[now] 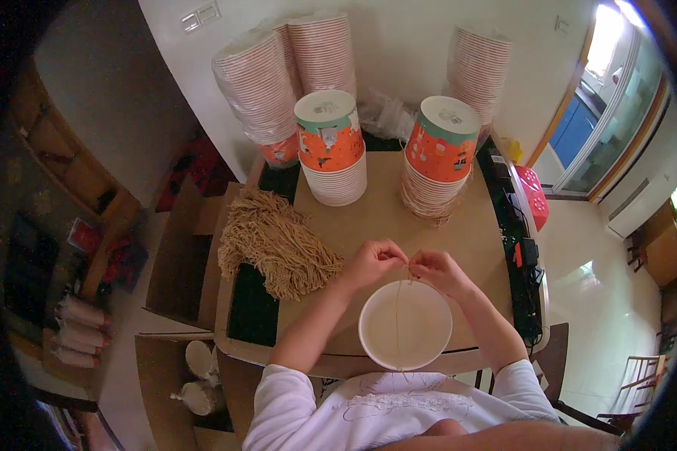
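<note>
A white paper bucket (427, 327) stands at the table's near edge, right in front of me, its open mouth facing up. One thin tan cord (397, 323) runs across that mouth from the far rim to the near rim. Just beyond the far rim, my left hand (376, 263) and my right hand (438, 273) almost meet, each pinching the cord between fingertips. A thick bundle of similar tan cords (274, 244) lies left of my left forearm. Whether the cord is knotted between my fingers is too small to tell.
Behind my hands stand two upside-down stacks of orange-and-green paper buckets, one left (333, 183) and one right (438, 154). Plastic-wrapped bucket stacks (320, 56) lean by the wall. Black power adapters with cables (530, 252) line the right edge. An open cardboard box (158, 376) sits lower left.
</note>
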Demonstrator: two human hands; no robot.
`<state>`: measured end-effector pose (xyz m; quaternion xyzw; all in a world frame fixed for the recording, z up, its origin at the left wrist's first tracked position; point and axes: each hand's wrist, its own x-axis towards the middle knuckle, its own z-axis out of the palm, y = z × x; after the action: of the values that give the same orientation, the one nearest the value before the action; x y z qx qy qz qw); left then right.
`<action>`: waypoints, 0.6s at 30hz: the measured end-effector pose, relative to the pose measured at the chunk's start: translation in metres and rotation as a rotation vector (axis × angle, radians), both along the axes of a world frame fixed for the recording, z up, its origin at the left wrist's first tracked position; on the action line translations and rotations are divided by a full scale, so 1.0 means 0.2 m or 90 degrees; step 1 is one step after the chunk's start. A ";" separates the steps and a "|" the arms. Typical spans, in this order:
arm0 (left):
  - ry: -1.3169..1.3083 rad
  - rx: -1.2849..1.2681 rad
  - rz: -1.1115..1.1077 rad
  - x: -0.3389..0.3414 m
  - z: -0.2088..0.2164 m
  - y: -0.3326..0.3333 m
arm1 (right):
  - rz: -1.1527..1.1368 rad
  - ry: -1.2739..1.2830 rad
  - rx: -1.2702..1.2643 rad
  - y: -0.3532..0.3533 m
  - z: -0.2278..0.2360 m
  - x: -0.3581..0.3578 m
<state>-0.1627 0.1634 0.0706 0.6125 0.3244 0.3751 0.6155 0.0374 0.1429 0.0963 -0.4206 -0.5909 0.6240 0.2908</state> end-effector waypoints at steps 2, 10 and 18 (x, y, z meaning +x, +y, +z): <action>0.095 0.113 0.130 0.03 0.02 -0.03 | -0.010 0.010 0.003 0.00 -0.02 0.00; 0.136 -0.075 0.119 0.03 0.00 -0.05 | -0.050 -0.067 0.040 0.01 -0.04 0.00; 0.170 -0.022 0.073 0.03 0.00 -0.09 | -0.055 -0.060 -0.016 0.02 -0.03 -0.01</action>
<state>-0.1569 0.1461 0.0705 0.6265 0.4444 0.3193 0.5550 0.0363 0.1468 0.0901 -0.4780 -0.5772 0.5981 0.2840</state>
